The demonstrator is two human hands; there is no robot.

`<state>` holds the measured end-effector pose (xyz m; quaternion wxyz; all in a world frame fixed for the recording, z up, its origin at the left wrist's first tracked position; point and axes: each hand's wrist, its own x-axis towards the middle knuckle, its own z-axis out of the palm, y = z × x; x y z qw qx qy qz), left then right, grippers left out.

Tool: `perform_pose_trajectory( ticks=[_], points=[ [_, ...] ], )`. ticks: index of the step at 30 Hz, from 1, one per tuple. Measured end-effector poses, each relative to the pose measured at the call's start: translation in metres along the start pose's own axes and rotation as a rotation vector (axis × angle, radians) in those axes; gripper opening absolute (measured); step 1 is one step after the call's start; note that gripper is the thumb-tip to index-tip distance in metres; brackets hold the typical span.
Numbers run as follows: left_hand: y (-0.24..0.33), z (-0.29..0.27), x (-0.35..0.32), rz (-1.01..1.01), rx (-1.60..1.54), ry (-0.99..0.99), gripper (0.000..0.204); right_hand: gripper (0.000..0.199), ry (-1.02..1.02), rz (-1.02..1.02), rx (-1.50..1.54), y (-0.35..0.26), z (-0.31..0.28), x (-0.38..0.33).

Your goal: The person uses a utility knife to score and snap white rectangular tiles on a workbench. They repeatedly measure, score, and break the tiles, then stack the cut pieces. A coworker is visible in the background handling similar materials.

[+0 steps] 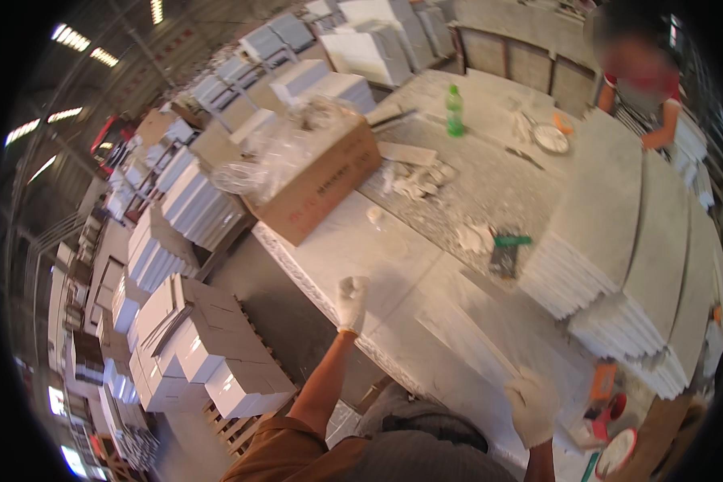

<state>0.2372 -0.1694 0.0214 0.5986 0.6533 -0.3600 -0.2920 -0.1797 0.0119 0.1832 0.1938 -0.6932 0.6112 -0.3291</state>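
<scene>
My left hand (352, 304), in a white glove, is by the left edge of a pale stone-topped table (353, 257), fingers curled in. Whatever it may hold is hidden. On the right, my gloved right hand (532, 408) closes at the near end of a long pale strip (470, 341), which lies slanting across the smooth slabs; its fingers are slightly blurred. A small pale round piece (375, 214) sits on the slab beyond my left hand. Past the strip's far end lies a dark tool with a green handle (506, 251), beside a crumpled pale cloth (475, 238).
A cardboard box (321, 185) with clear plastic stands at the table's far left. Beyond are a green bottle (455, 112), a knife (524, 158) and a bowl (550, 139). Stacked slabs (594, 217) rise on the right, near another person (639, 88). White stacks (209, 353) fill the left.
</scene>
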Motion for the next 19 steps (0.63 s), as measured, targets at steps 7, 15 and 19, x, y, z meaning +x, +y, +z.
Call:
perform_pose_trajectory(
  ticks=[7, 15, 19],
  points=[
    [-0.025, -0.011, -0.013, 0.085, 0.485, 0.095, 0.043, 0.011, 0.084, -0.068, 0.018, -0.014, 0.002, 0.007],
    [-0.008, -0.006, -0.023, 0.192, 0.577, 0.095, 0.048, 0.024, -0.157, 0.028, 0.033, -0.02, -0.012, 0.013],
    [-0.004, -0.007, -0.031, 0.082, 0.54, 0.106, 0.052, 0.011, 0.006, -0.029, 0.082, -0.015, -0.003, 0.008]
  ],
)
